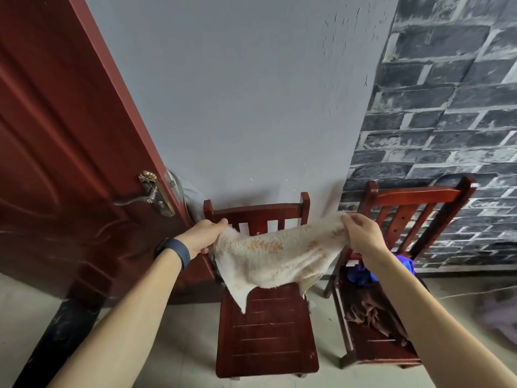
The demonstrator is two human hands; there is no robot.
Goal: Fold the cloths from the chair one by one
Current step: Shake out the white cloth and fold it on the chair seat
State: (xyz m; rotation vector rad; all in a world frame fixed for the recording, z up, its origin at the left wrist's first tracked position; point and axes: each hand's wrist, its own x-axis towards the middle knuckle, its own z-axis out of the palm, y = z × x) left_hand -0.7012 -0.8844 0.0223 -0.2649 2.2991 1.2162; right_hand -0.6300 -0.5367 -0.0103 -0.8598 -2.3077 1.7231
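Observation:
A cream towel with orange stains (275, 256) hangs stretched in the air over the left wooden chair (268, 331). My left hand (205, 236) grips its left corner, and my right hand (361, 231) pinches its right corner. The towel's lower edge droops to the chair's seat. On the right wooden chair (391, 208) lie a brown cloth (372, 312) and a blue-purple cloth (363, 273), partly hidden behind my right forearm.
A dark red door (64, 152) with a brass handle (151, 191) stands open at the left, close to the left chair. A grey wall and brick-patterned wall rise behind both chairs. Pale tiled floor lies in front.

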